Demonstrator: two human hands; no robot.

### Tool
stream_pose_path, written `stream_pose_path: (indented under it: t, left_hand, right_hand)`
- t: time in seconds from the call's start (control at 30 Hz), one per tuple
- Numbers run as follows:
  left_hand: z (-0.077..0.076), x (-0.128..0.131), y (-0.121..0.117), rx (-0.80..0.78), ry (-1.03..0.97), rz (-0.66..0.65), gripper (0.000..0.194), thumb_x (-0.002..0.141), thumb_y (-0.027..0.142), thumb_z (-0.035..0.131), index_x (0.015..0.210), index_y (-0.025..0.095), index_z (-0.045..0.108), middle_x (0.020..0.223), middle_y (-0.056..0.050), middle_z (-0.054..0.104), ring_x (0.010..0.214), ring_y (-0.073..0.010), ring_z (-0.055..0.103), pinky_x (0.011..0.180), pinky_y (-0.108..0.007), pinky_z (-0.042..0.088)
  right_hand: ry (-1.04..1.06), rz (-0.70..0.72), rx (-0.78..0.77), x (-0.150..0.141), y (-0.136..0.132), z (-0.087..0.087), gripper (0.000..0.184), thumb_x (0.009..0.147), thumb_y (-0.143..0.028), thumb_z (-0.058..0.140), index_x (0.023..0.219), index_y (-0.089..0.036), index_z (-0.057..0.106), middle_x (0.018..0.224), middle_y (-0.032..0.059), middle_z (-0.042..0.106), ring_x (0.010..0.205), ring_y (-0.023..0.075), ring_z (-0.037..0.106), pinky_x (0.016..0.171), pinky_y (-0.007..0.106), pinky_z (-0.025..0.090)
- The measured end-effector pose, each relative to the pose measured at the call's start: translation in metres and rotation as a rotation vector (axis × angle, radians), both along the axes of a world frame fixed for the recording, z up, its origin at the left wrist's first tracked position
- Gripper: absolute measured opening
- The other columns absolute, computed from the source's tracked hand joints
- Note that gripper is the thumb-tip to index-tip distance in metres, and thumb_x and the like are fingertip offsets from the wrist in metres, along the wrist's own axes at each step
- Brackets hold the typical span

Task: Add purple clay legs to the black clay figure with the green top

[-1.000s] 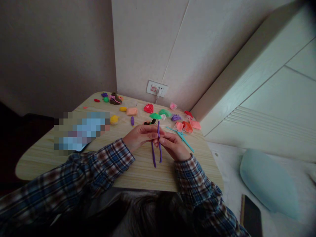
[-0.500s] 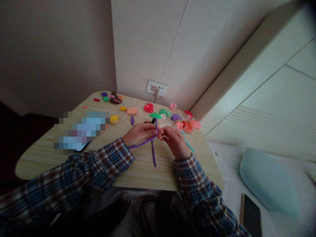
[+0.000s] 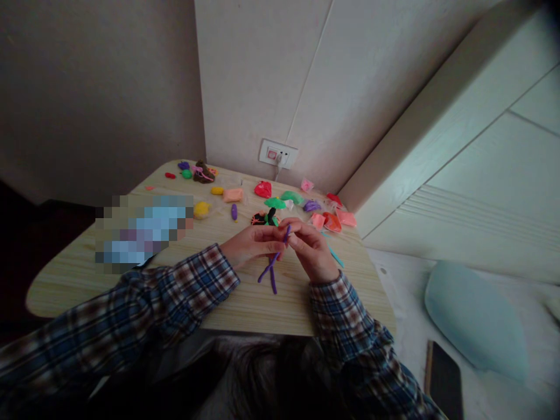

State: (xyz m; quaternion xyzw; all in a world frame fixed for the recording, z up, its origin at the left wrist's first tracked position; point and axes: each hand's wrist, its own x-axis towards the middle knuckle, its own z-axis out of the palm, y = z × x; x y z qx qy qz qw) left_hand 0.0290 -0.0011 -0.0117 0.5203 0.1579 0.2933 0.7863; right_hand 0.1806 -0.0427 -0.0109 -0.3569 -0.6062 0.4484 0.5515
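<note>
Between the fingertips of my left hand (image 3: 251, 244) and my right hand (image 3: 311, 249) is a thin purple clay strip (image 3: 266, 271). Both hands are closed and pinch it near its upper part, and its lower end hangs down to the left. Beneath it, a second purple strip (image 3: 273, 282) lies on the table, its upper end hidden by my left fingers. Just beyond the hands are a black clay piece with pink lines (image 3: 259, 219) and a green clay piece (image 3: 275, 203). A turquoise strip (image 3: 336, 257) lies right of my right hand.
Clay lumps and packets line the table's (image 3: 227, 309) back, among them a red packet (image 3: 263, 189), an orange one (image 3: 331, 221) and a yellow lump (image 3: 202, 210). A phone with a blurred screen (image 3: 149, 227) stands left. A wall socket (image 3: 279, 154) is behind.
The purple strip's tail has swung from lying along my left wrist to hanging below the fingers. My right hand has moved left and its fingers now meet my left hand's fingers.
</note>
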Motion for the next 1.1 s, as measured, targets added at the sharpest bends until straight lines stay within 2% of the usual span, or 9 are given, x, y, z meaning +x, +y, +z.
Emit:
stream_pose_path:
  t: [0.13, 0.27, 0.5, 0.7, 0.93, 1.1]
  left_hand:
    - [-0.001, -0.001, 0.0, -0.052, 0.0, -0.07, 0.033, 0.056, 0.034, 0.078, 0.074, 0.011, 0.061, 0.063, 0.0, 0.062, 0.059, -0.012, 0.059, 0.059, -0.025, 0.045]
    - [-0.004, -0.001, 0.001, -0.006, 0.039, -0.073, 0.024, 0.059, 0.027, 0.076, 0.07, 0.011, 0.062, 0.062, -0.001, 0.064, 0.057, -0.0112, 0.059, 0.057, -0.023, 0.045]
    - [-0.004, -0.003, 0.002, 0.005, 0.02, -0.109, 0.025, 0.063, 0.03, 0.074, 0.077, 0.011, 0.067, 0.064, -0.005, 0.068, 0.057, -0.013, 0.062, 0.057, -0.024, 0.047]
    - [-0.004, -0.003, 0.002, -0.092, 0.031, -0.234, 0.031, 0.066, 0.033, 0.073, 0.086, 0.01, 0.067, 0.078, -0.01, 0.071, 0.07, -0.0193, 0.067, 0.069, -0.031, 0.05]
    - [-0.005, -0.003, 0.002, -0.089, 0.036, -0.223, 0.032, 0.065, 0.031, 0.074, 0.086, 0.009, 0.065, 0.077, -0.01, 0.071, 0.07, -0.0186, 0.067, 0.07, -0.03, 0.05]
    - [-0.004, -0.004, 0.002, -0.015, 0.059, -0.186, 0.029, 0.066, 0.03, 0.073, 0.084, 0.009, 0.064, 0.065, -0.006, 0.07, 0.061, -0.0132, 0.065, 0.062, -0.023, 0.048]
  right_hand:
    - [0.052, -0.074, -0.008, 0.0, 0.001, 0.001, 0.017, 0.072, -0.039, 0.064, 0.074, -0.022, 0.06, 0.088, 0.0014, 0.055, 0.09, 0.0171, 0.051, 0.084, 0.033, 0.041]
    - [0.132, -0.149, -0.015, 0.0, 0.001, 0.005, 0.02, 0.069, -0.041, 0.064, 0.072, -0.022, 0.058, 0.083, 0.0008, 0.052, 0.084, 0.0157, 0.05, 0.082, 0.032, 0.042]
    - [0.166, -0.107, -0.035, -0.001, -0.001, 0.007, 0.018, 0.069, -0.039, 0.065, 0.073, -0.022, 0.058, 0.081, 0.0003, 0.052, 0.081, 0.0143, 0.049, 0.075, 0.028, 0.043]
    - [0.246, -0.174, -0.084, -0.001, -0.001, 0.009, 0.018, 0.067, -0.037, 0.064, 0.07, -0.021, 0.056, 0.08, 0.0004, 0.05, 0.074, 0.0126, 0.047, 0.067, 0.026, 0.043]
    - [0.311, -0.167, -0.089, 0.0, 0.001, 0.009, 0.016, 0.066, -0.035, 0.065, 0.069, -0.021, 0.058, 0.079, -0.0004, 0.05, 0.072, 0.0107, 0.046, 0.064, 0.023, 0.043]
    - [0.333, -0.159, -0.089, 0.001, 0.002, 0.008, 0.016, 0.066, -0.035, 0.066, 0.069, -0.02, 0.059, 0.078, -0.001, 0.051, 0.071, 0.01, 0.047, 0.063, 0.022, 0.042]
